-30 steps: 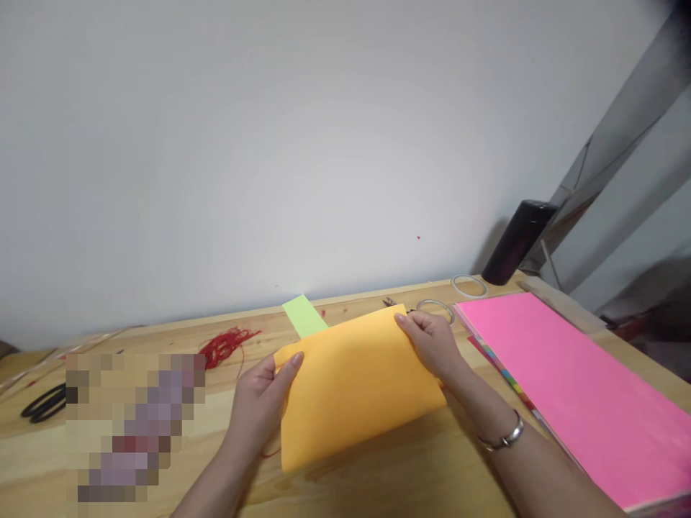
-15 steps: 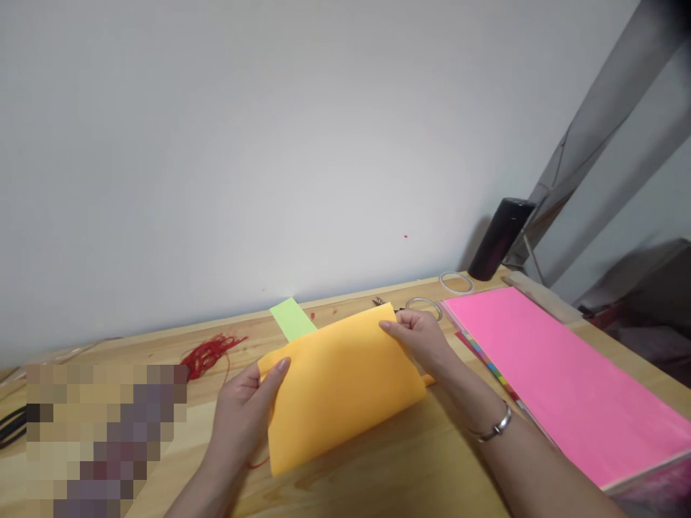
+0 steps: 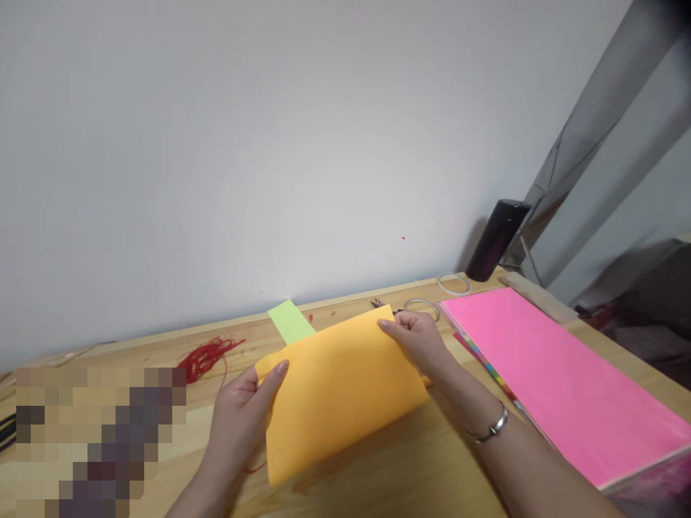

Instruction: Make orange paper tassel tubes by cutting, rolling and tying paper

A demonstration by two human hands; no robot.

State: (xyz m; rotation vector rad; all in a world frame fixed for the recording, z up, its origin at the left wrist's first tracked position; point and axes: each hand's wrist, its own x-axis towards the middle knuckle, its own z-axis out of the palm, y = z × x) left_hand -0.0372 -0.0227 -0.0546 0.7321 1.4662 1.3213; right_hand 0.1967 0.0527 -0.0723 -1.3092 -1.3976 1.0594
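Note:
A sheet of orange paper (image 3: 340, 392) is held up above the wooden table, tilted toward me. My left hand (image 3: 242, 403) pinches its upper left corner, thumb on the front face and fingers behind. Near the upper right corner, my right hand (image 3: 415, 338) grips the sheet the same way, knuckles curled. Behind the sheet lies a light green paper strip (image 3: 290, 321), its lower end covered. To the left is a tangled bundle of red string (image 3: 208, 358), with one strand running toward the sheet. Part of a pair of scissors (image 3: 376, 303) shows past the top edge.
A stack of coloured paper with pink (image 3: 561, 381) on top covers the table's right side. Two rolls of tape, a nearer one (image 3: 422, 309) and a farther one (image 3: 453, 283), lie toward the back. A black cylinder (image 3: 497, 241) stands by the wall. The lower left is pixelated.
Both hands keep their hold on the orange paper, whose lower left corner hangs slightly lower. The whole view has shifted a little.

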